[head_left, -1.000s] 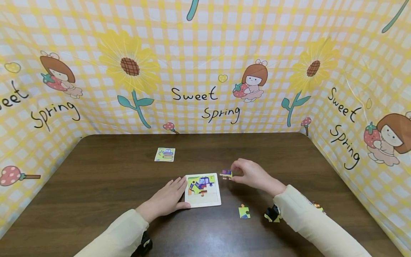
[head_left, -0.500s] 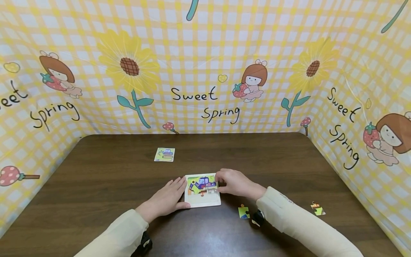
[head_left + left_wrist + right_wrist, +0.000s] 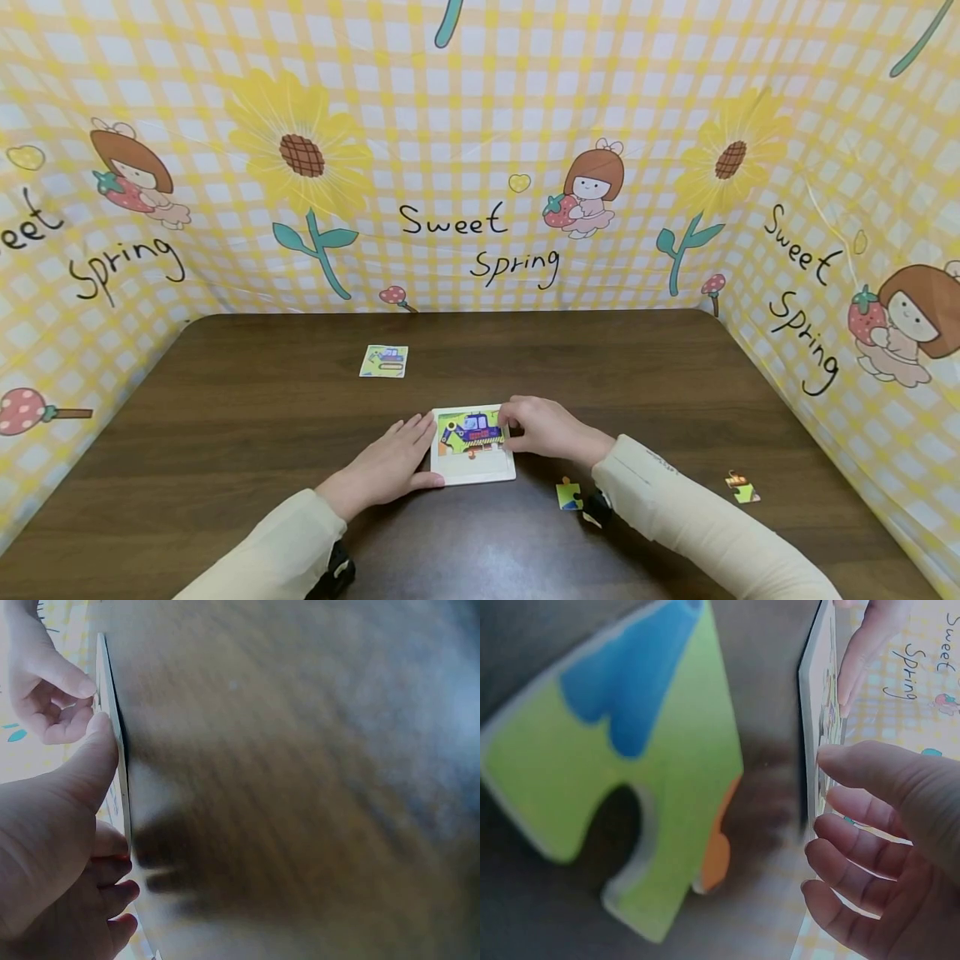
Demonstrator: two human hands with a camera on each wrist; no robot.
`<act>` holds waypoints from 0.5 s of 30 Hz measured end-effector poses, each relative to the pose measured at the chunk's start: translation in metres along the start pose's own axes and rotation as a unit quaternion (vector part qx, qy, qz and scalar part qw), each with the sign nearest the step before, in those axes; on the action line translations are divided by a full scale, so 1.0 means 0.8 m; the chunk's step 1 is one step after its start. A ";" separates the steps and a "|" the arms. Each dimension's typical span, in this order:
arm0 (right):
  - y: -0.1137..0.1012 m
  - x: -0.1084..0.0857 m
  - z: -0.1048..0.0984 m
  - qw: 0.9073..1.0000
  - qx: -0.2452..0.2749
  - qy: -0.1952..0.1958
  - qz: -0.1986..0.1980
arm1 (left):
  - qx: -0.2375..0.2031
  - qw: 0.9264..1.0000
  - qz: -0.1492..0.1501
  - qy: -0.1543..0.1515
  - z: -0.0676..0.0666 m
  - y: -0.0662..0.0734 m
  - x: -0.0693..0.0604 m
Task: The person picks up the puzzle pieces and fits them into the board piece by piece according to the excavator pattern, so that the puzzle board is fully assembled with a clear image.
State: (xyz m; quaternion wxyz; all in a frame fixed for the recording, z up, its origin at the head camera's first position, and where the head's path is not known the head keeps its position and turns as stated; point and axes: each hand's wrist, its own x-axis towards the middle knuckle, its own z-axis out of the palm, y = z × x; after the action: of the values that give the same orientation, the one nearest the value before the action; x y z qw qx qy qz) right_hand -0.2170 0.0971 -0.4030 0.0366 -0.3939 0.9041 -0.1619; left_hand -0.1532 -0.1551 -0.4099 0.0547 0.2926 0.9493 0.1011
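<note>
— Near side of the table (image 3: 442,542): what lies loose?
— A green puzzle piece (image 3: 567,495), near the right sleeve (image 3: 652,492).
— And the hands?
— Left hand (image 3: 386,467): fingers straight, against the puzzle tray (image 3: 480,479). Right hand (image 3: 546,427): fingers bent at the tray's right edge; whether pinching anything, cannot tell.
— Beyond?
— A picture card (image 3: 384,362), then checked cloth (image 3: 450,125).
</note>
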 end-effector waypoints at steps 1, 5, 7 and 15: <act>0.000 0.000 0.000 1.000 0.000 0.000 -0.001 | 0.000 1.000 0.000 -0.001 0.000 0.000 0.000; -0.002 -0.001 0.000 1.000 0.003 -0.001 -0.002 | -0.002 1.000 -0.002 -0.004 -0.001 0.001 0.000; -0.001 -0.001 0.000 1.000 0.009 -0.002 -0.004 | -0.005 1.000 -0.004 -0.005 -0.002 0.001 -0.001; -0.003 -0.001 0.000 1.000 0.013 -0.016 -0.018 | -0.004 1.000 -0.009 -0.009 -0.003 0.002 0.000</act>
State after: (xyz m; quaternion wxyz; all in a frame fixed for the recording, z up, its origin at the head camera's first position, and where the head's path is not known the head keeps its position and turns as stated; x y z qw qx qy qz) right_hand -0.2148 0.0961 -0.4022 0.0533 -0.4118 0.8942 -0.1675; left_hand -0.1525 -0.1543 -0.4072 0.0651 0.2851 0.9509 0.1015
